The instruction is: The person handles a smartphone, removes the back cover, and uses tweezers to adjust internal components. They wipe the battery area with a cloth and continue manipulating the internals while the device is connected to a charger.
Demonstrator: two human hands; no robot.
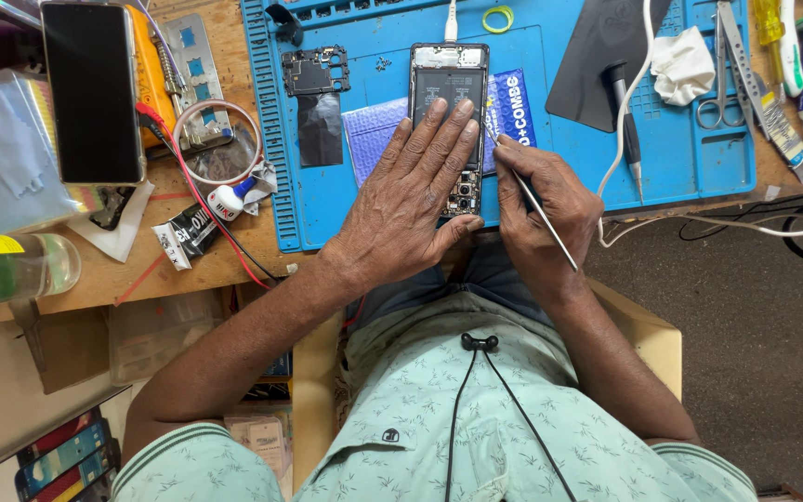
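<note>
An opened phone (448, 79) with its back off lies on a blue work mat (383, 37), a white cable plugged into its top end. My left hand (411, 200) rests flat on it, fingers spread over its lower half and pressing it down. My right hand (541, 200) grips thin metal tweezers (536, 200), whose tip touches the phone's right edge. A small black inner cover (315, 72) and a dark foil strip (320, 128) lie on the mat to the left.
A whole phone (93, 93) lies screen up at the left, beside red wire, small glue tubes (211, 218) and a clear bottle (11, 270). At the right lie a dark pad (597, 56), a tissue (683, 65), scissors (722, 102) and more tubes.
</note>
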